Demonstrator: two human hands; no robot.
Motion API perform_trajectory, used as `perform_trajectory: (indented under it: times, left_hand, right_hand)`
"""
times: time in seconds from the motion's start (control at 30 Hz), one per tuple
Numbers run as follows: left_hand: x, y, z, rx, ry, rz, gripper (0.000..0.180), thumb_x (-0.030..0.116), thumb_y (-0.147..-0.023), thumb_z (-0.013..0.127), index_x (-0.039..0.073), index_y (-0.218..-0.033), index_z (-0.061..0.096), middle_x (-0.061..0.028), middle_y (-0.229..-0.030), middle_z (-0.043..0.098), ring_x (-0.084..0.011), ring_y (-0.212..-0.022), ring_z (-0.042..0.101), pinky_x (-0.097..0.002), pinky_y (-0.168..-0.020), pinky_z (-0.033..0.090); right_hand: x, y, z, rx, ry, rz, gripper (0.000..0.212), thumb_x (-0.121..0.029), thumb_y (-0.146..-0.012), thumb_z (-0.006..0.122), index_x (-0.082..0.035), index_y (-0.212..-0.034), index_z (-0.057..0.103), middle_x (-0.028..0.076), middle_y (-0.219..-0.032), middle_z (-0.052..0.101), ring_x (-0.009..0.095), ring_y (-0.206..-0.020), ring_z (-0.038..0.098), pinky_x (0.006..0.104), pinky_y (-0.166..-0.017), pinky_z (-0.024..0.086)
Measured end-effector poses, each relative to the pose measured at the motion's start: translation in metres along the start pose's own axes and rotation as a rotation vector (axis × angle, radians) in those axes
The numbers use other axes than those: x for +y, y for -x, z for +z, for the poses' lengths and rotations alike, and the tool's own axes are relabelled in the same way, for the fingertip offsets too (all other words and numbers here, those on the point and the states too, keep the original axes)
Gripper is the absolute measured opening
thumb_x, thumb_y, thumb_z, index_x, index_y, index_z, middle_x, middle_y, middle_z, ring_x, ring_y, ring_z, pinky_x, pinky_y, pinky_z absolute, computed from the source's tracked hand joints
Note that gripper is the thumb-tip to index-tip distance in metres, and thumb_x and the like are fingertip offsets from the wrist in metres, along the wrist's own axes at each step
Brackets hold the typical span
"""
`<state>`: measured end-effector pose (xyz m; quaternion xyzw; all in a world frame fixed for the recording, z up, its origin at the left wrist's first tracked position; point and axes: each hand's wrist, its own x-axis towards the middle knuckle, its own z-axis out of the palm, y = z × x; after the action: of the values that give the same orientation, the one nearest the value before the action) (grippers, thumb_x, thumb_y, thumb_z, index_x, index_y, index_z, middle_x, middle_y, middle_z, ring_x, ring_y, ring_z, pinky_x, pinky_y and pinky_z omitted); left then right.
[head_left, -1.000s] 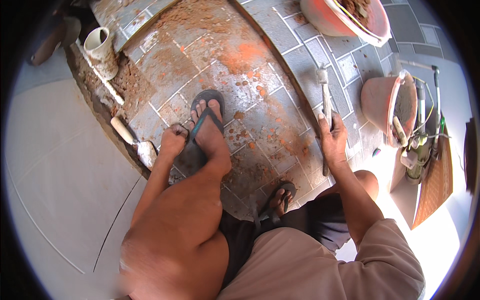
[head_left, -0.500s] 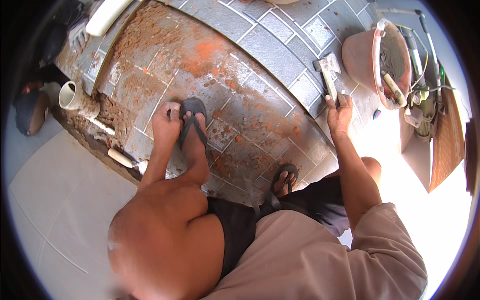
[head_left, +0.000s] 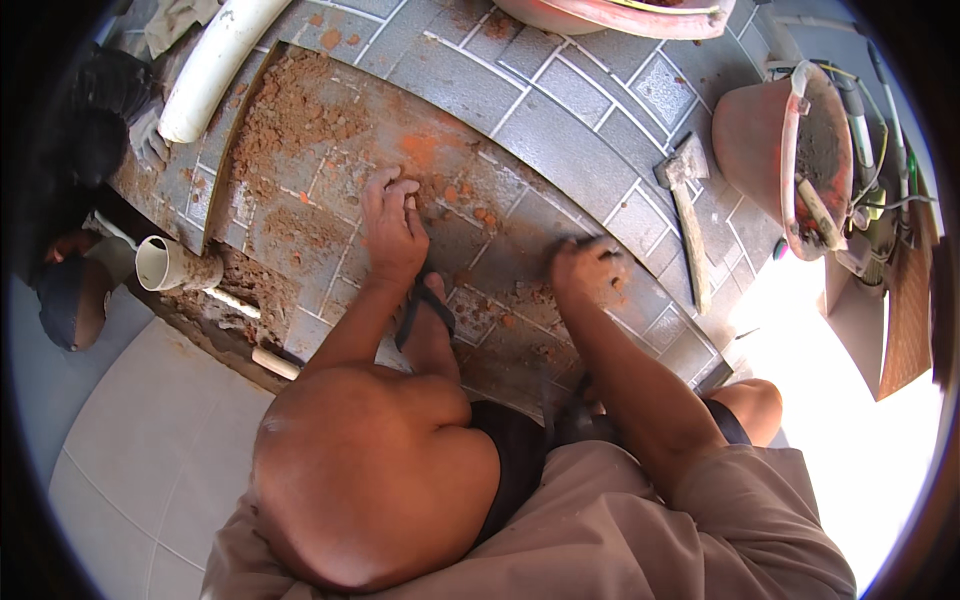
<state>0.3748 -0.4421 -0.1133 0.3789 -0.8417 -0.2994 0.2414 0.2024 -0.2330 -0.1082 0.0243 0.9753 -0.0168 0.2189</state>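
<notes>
I am holding both hands low over the dirt [head_left: 305, 105] on the tiles [head_left: 545, 225]: my left hand [head_left: 395, 230] is hanging above its middle, fingers loosely bent and apart, clasping nothing that is showing, while my right hand [head_left: 585, 268] is curling near the right edge, too blurred and dark at the fingertips for me to tell whether it is gripping anything. Handling this well, I am judging, is calling for a light touch: keeping the fingers bent and low, working from the right edge inward, gathering crumbs instead of scattering them, and minding sharp bits with bare skin. The hammer [head_left: 690, 220] is lying clear of my fingers, which is leaving the right hand room; my left foot [head_left: 434, 335] is crowding the left, so I am wanting short strokes there. The dirt itself is lying unevenly: brown lumps are heaping at the far left end, an orange patch is staining the middle, and loose orange bits are dotting the stretch between my hands, with pale grout lines showing through.
</notes>
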Motion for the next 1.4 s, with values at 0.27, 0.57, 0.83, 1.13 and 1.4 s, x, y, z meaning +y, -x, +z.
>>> perform_trajectory:
  times: [0.27, 0.57, 0.83, 1.13, 1.4]
  left_hand:
    - [-0.004, 0.038, 0.030, -0.439, 0.133, 0.135, 0.025, 0.004, -0.086, 0.063, 0.005, -0.111, 0.064, -0.0162, -0.114, 0.060, -0.0379, -0.113, 0.057, -0.0510, -0.100, 0.045]
    - [0.066, -0.030, 0.098, -0.973, -0.219, 0.953, 0.058, 0.037, -0.111, 0.038, 0.018, -0.166, 0.033, 0.0039, -0.177, 0.024, -0.0146, -0.164, 0.015, -0.0568, -0.133, 0.002]
    - [-0.014, -0.069, 0.031, -0.720, -0.419, 0.504, 0.062, 0.046, -0.113, 0.039, 0.024, -0.169, 0.023, 0.0045, -0.177, 0.021, -0.0174, -0.162, 0.020, -0.0564, -0.132, 0.006]
    - [-0.097, -0.030, -0.035, -0.120, -0.393, -0.080, 0.056, 0.028, -0.105, 0.055, 0.020, -0.159, 0.044, -0.0055, -0.172, 0.033, -0.0310, -0.160, 0.026, -0.0580, -0.130, 0.018]
    - [-0.127, 0.029, -0.074, -0.079, -0.530, -0.076, 0.058, 0.026, -0.105, 0.050, 0.024, -0.162, 0.042, -0.0047, -0.172, 0.033, -0.0306, -0.160, 0.026, -0.0559, -0.130, 0.018]
  right_hand:
    - [-0.135, 0.077, -0.058, -0.459, -0.533, -0.828, 0.042, -0.018, -0.101, 0.062, -0.005, -0.140, 0.063, 0.024, -0.144, 0.061, 0.048, -0.145, 0.045, 0.0562, -0.120, 0.038]
    - [0.028, -0.073, -0.134, 0.365, -0.096, -0.546, 0.048, -0.022, -0.105, 0.062, 0.001, -0.145, 0.047, 0.025, -0.140, 0.047, 0.042, -0.135, 0.045, 0.0518, -0.112, 0.040]
    - [0.028, -0.096, -0.152, 0.204, 0.303, -0.575, 0.058, -0.022, -0.102, 0.064, -0.002, -0.154, 0.046, 0.027, -0.133, 0.054, 0.047, -0.123, 0.053, 0.0561, -0.105, 0.044]
    - [0.043, -0.042, -0.187, 0.011, 0.075, -0.698, 0.042, -0.018, -0.104, 0.061, 0.004, -0.137, 0.050, 0.034, -0.120, 0.062, 0.055, -0.107, 0.063, 0.0548, -0.091, 0.053]
    - [0.038, 0.021, -0.114, -0.337, 0.295, -0.915, 0.044, -0.039, -0.105, 0.061, -0.013, -0.139, 0.055, 0.025, -0.107, 0.072, 0.049, -0.089, 0.071, 0.0572, -0.077, 0.057]
